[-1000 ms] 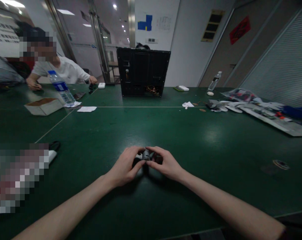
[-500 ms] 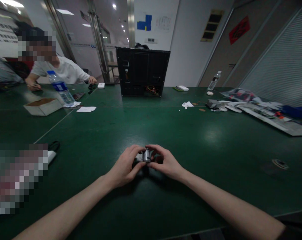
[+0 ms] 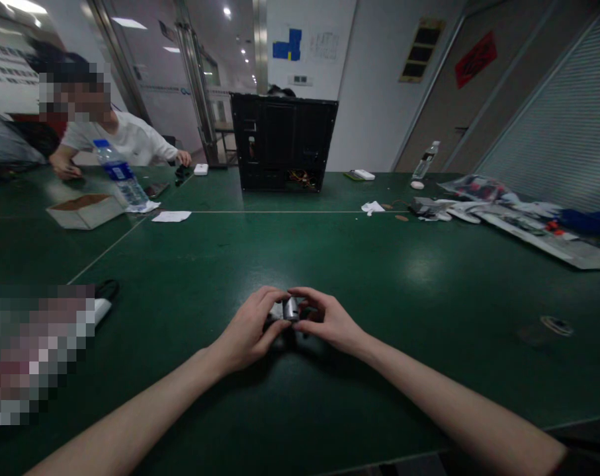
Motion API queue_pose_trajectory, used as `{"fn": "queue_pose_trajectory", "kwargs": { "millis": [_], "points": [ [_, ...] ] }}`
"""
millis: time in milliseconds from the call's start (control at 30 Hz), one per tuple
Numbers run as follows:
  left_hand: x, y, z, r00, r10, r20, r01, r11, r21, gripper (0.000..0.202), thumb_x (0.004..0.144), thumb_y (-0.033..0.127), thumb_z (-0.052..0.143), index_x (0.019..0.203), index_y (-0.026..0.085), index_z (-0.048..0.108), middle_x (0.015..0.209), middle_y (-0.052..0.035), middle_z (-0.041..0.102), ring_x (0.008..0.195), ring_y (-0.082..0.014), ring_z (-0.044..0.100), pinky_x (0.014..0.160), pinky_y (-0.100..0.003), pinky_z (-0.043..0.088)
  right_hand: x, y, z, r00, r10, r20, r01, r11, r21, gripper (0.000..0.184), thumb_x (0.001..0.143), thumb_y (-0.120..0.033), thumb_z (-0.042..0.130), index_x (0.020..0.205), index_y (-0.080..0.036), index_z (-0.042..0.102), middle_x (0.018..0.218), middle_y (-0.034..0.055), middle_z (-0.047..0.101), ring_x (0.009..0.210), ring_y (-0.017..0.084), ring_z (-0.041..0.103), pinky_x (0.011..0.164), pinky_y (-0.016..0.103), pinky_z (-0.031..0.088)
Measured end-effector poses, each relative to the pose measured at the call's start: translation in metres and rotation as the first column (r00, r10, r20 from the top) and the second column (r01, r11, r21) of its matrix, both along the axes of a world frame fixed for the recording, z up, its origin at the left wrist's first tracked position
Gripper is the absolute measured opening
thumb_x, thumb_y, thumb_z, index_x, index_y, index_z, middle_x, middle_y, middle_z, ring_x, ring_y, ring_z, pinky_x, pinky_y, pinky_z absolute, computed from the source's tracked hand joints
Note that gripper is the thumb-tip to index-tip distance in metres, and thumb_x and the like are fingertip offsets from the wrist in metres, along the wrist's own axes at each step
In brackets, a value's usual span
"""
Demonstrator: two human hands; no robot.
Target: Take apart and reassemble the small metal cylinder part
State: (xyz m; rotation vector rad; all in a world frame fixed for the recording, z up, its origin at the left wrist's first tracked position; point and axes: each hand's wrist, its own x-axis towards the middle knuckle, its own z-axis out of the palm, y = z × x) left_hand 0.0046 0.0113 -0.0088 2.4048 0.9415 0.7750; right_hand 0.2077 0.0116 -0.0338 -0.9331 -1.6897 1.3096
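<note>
My left hand (image 3: 247,330) and my right hand (image 3: 329,322) meet just above the green table (image 3: 379,277), near its front middle. Both pinch a small grey metal part (image 3: 290,309) between thumb and fingers. The part looks like a short cylinder; its lower side is hidden by my fingers. A dark piece under my right fingers cannot be made out.
A black computer case (image 3: 284,143) stands open at the far middle. A water bottle (image 3: 120,174), cardboard box (image 3: 86,210) and paper (image 3: 171,216) lie far left, where another person sits. Papers and packaging (image 3: 522,215) spread along the right. A second bottle (image 3: 427,160) stands far right.
The grey part has been raised and turned slightly between my fingers. Both hands stay in nearly the same place.
</note>
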Motion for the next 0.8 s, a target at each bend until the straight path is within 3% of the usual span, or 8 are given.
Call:
{"fn": "queue_pose_trajectory", "kwargs": {
  "millis": [233,500,800],
  "points": [
    [0.0003,0.0002,-0.0002,0.999,0.027,-0.021,-0.027,1.0,0.014,0.029,0.087,0.02,0.051,0.116,0.02,0.046,0.113,-0.0089,0.053,0.104,-0.0231,0.051,0.091,-0.039,0.043,-0.0014,-0.001,0.0017,1.0,-0.02,0.009,0.02,1.0,-0.013,0.053,0.07,-0.02,0.07,0.12,-0.019,0.052,0.108,0.0076,0.057,0.088,0.017,0.056,0.067,0.028,0.051],
    [0.0,0.0017,-0.0036,0.998,0.052,-0.047,-0.051,0.998,0.037,0.027,0.089,0.023,0.051,0.115,0.019,0.047,0.11,-0.0079,0.055,0.102,-0.0229,0.051,0.088,-0.038,0.042,0.0015,-0.0018,0.006,0.991,-0.023,0.128,0.007,0.992,0.128,0.049,0.074,-0.026,0.069,0.12,-0.022,0.053,0.113,0.0068,0.054,0.094,0.018,0.055,0.069,0.027,0.05],
    [0.0009,0.0013,-0.0016,0.996,0.075,-0.057,-0.074,0.997,0.029,0.025,0.09,0.025,0.048,0.115,0.02,0.048,0.108,-0.0072,0.058,0.097,-0.0225,0.053,0.085,-0.037,0.043,0.0002,-0.0027,0.0068,0.991,-0.035,0.129,0.021,0.994,0.107,0.047,0.075,-0.025,0.067,0.119,-0.021,0.053,0.108,0.0055,0.055,0.089,0.016,0.055,0.07,0.028,0.049]
  ]
}}
